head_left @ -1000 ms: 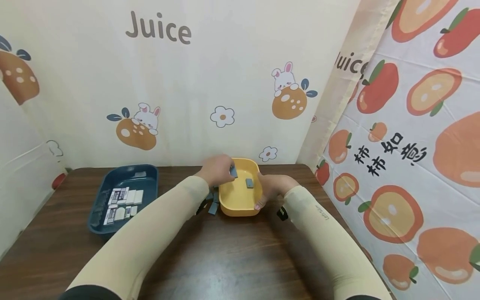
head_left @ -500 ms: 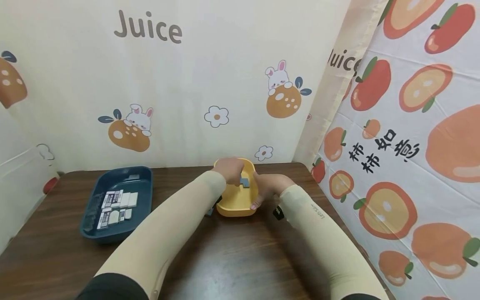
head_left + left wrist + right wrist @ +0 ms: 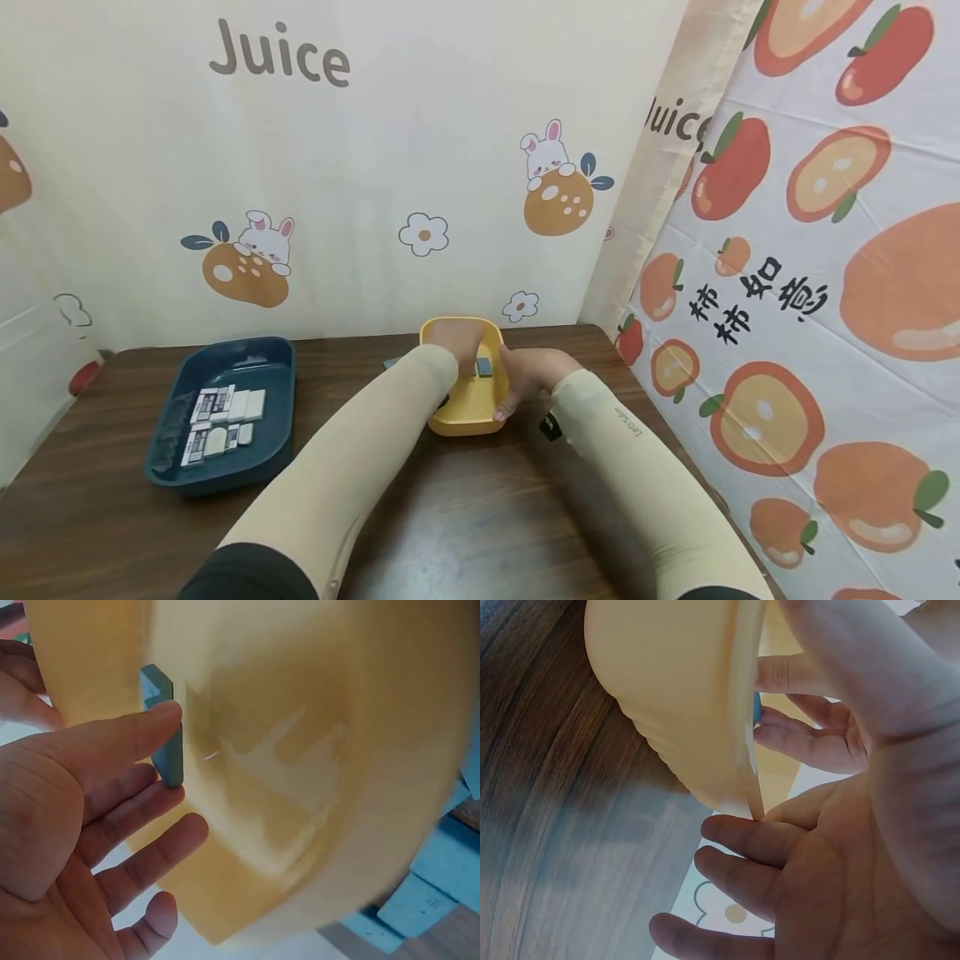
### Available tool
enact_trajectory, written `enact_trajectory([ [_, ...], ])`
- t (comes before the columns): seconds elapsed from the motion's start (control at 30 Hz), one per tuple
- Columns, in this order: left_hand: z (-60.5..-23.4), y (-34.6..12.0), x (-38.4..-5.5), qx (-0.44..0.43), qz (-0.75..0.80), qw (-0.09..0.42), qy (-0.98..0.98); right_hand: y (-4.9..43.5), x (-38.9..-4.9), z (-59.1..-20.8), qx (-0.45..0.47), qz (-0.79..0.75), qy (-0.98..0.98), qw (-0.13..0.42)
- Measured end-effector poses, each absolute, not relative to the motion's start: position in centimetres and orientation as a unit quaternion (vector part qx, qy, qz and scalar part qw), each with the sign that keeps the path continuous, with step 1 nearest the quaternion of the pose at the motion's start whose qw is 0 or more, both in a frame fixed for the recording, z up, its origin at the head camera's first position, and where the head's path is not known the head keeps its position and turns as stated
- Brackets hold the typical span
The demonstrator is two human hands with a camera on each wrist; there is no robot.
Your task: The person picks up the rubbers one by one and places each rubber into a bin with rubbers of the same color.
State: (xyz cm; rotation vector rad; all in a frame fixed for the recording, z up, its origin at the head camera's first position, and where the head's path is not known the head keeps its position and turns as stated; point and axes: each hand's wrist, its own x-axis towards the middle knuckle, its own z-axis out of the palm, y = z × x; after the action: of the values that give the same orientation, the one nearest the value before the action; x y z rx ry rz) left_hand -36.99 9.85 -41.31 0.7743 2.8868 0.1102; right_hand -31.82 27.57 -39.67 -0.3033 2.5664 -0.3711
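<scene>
My left hand (image 3: pixel 459 337) is inside the yellow bin (image 3: pixel 467 428), palm down. In the left wrist view it pinches a small blue-grey tile (image 3: pixel 172 759) between thumb and fingertips, close to the bin's inner surface. The remaining fingers are spread. Beside this hand, a blue-grey tile (image 3: pixel 483 367) shows in the bin in the head view. My right hand (image 3: pixel 528 375) grips the bin's right rim. The right wrist view shows that hand's fingertips at the rim (image 3: pixel 751 750), with its other fingers extended outside the bin.
Several more blue tiles (image 3: pixel 442 866) lie on the table just outside the bin, mostly behind my left arm. On the left stands a dark blue tray (image 3: pixel 279 392) with white pieces and printed labels (image 3: pixel 243 405). A printed curtain (image 3: pixel 337 167) backs the table.
My left hand has moved from the bin's left edge further into the bin with the tile. My right hand keeps its grip on the rim. The head view has shifted slightly right.
</scene>
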Motion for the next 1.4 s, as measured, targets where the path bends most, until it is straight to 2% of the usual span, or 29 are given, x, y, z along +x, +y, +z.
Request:
enact_trajectory([
  [0.17, -40.9, 9.8, -36.8, 0.260, 0.025, 0.070, 0.963, 27.6, -31.8, -39.5, -0.100, -0.139, 0.948, 0.270],
  [0.43, -41.3, 11.0, -38.5, 0.263, 0.022, 0.071, 0.962, 27.2, -31.7, -39.4, -0.102, -0.146, 0.944, 0.277],
  [0.77, -42.2, 11.2, -38.2, 0.284, -0.001, 0.063, 0.957, 27.1, -32.0, -39.8, -0.113, -0.147, 0.943, 0.277],
  [1.4, -42.2, 11.3, -38.3, 0.274, 0.004, 0.106, 0.956, 27.2, -31.6, -39.2, -0.092, -0.125, 0.948, 0.277],
])
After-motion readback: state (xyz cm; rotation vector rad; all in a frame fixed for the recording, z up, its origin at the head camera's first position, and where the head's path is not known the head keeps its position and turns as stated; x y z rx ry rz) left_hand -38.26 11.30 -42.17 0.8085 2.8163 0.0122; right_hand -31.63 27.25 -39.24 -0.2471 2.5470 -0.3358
